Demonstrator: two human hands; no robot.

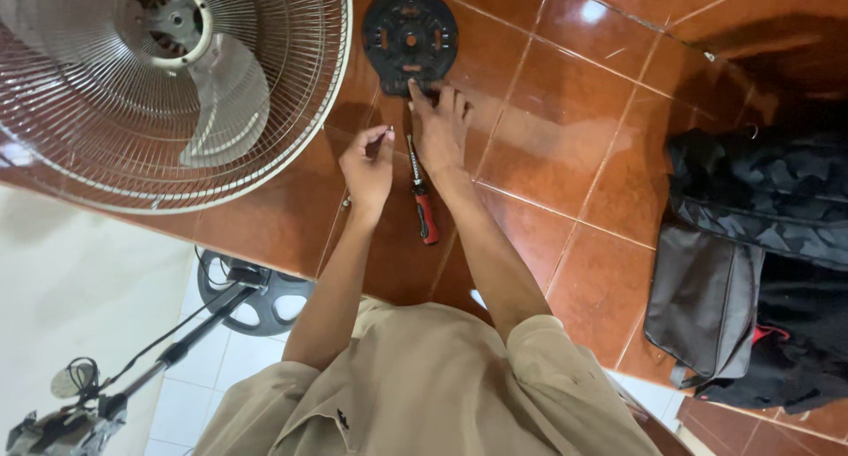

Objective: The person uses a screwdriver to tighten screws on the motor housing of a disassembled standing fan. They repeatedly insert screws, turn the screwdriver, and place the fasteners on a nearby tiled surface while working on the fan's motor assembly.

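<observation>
black disc (409, 39): round, flat plastic plate with slots and a central hole, lying face up on the red tiles at 12 o'clock from the hands, its lower rim touched by a fingertip
small part (382, 141): thin dark piece, pinched in fingertips, too small to identify, at 7 o'clock from the disc
screwdriver (422, 198): red-and-black handle, metal shaft pointing toward 12 o'clock, flat on the tiles at 6 o'clock from the disc

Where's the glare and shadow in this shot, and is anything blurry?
Head view: bright glare spot on a glossy brown tile; dark shadow across the top right tiles above the bags. The hands, left hand and right hand, and the screwdriver are sharp; the fan grille bows near the frame edge.
</observation>
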